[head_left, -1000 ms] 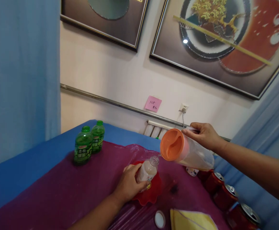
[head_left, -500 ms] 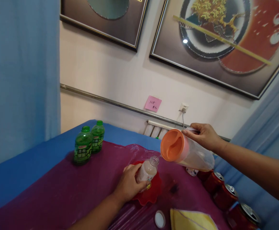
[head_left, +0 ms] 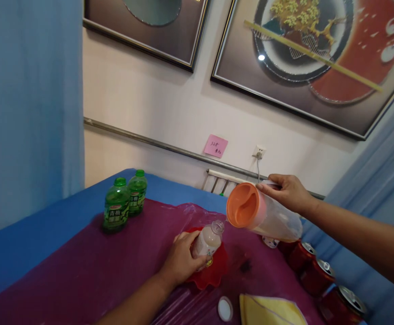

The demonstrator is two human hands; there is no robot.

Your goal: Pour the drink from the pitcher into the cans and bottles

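My left hand [head_left: 183, 258] is wrapped round a small clear bottle [head_left: 208, 240] with whitish contents, tilted to the right above a red scalloped dish [head_left: 208, 280]. My right hand [head_left: 287, 192] grips the handle of a translucent pitcher [head_left: 278, 222] with an orange lid [head_left: 243, 206]. The pitcher lies tipped over to the left, its lid end close to the bottle's open mouth. Some pale liquid sits along the pitcher's lower side. Whether a stream runs between the two is too faint to tell. A white cap [head_left: 225, 309] lies on the table in front of the dish.
Two green bottles [head_left: 116, 205] stand at the back left on the purple sheet [head_left: 71, 266]. Several dark red cans [head_left: 317, 276] line the right edge, near a yellow cloth [head_left: 271, 310]. Behind are a wall socket [head_left: 259, 152] and a pink note [head_left: 216, 146]; blue curtains hang on both sides.
Almost nothing differs. Both hands keep the bottle and the tipped pitcher in the same places; the whole view has shifted very slightly.
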